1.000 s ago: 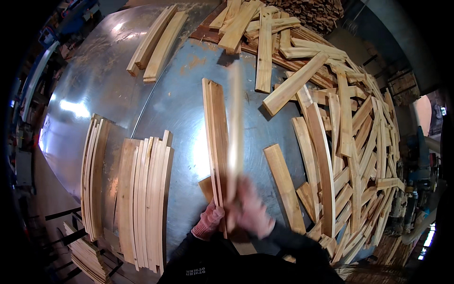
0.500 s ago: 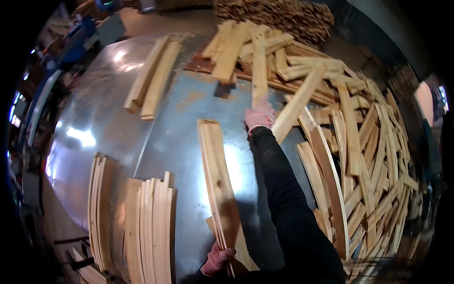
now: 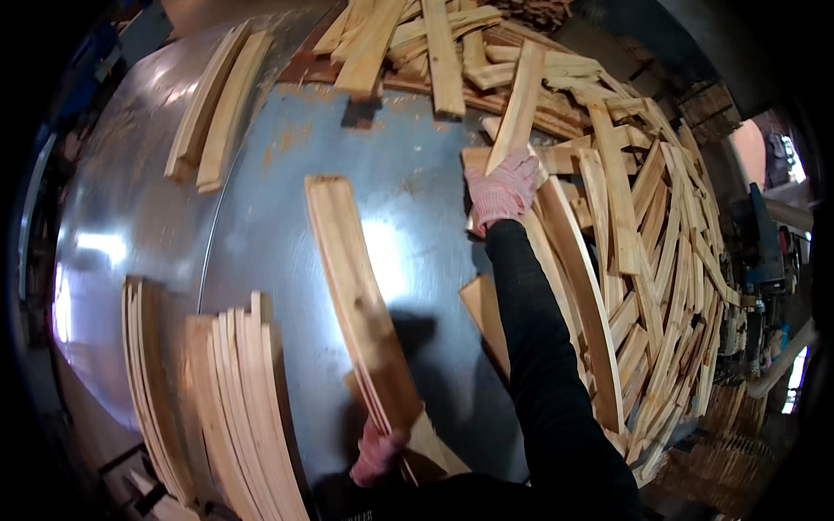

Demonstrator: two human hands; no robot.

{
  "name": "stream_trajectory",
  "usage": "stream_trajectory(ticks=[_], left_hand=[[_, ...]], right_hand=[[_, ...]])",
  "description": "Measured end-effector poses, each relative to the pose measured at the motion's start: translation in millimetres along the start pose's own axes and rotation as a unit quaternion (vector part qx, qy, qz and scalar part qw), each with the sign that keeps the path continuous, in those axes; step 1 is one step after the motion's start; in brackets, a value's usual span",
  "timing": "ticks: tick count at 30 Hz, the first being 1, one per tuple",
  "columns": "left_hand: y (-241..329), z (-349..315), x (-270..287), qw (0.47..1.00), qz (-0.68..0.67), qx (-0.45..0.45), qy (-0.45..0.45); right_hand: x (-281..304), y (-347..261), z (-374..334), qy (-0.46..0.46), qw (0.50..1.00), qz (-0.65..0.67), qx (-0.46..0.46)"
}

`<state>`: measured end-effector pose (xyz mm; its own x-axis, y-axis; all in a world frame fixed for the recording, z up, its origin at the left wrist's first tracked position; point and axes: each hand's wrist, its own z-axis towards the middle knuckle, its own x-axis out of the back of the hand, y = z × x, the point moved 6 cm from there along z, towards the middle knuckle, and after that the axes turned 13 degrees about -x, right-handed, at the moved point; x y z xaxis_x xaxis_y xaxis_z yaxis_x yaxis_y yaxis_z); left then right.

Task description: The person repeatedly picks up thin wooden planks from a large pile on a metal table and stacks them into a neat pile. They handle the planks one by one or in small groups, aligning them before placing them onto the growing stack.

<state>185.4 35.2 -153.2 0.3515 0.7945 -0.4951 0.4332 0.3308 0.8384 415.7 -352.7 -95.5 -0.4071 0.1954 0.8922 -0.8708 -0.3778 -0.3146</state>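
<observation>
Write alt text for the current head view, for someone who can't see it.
The pink-gloved right hand is on the near end of a board at the edge of a jumbled wood pile; the left hand holds a small board stack. Two neat groups of boards sit at left on a metal table.

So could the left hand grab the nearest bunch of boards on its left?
Probably not as things stand: the left hand holds planks, though nothing seems to block the way to the bunch of boards.
</observation>
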Motion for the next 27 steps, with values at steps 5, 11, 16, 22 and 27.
stream_trajectory(ticks=[5, 11, 16, 22, 27], left_hand=[[27.9, -30.0, 9.6, 0.999, 0.043, -0.027, 0.006], [86.9, -123.2, 46.2, 0.926, 0.324, 0.082, 0.176], [108.2, -187.0, 33.3, 0.900, 0.365, -0.001, 0.239], [70.7, -231.6, 23.9, 0.865, 0.439, -0.021, 0.243], [28.0, -218.1, 37.3, 0.682, 0.704, 0.157, 0.123]], right_hand=[[50.0, 70.2, -85.3, -0.300, 0.923, 0.228, 0.075], [184.1, 211.0, -323.7, -0.414, 0.864, 0.201, 0.204], [220.3, 270.5, -423.3, -0.391, 0.863, 0.002, 0.320], [193.5, 282.9, -366.7, -0.704, 0.626, 0.327, -0.075], [178.5, 261.7, -338.5, -0.775, 0.187, 0.552, -0.246]])
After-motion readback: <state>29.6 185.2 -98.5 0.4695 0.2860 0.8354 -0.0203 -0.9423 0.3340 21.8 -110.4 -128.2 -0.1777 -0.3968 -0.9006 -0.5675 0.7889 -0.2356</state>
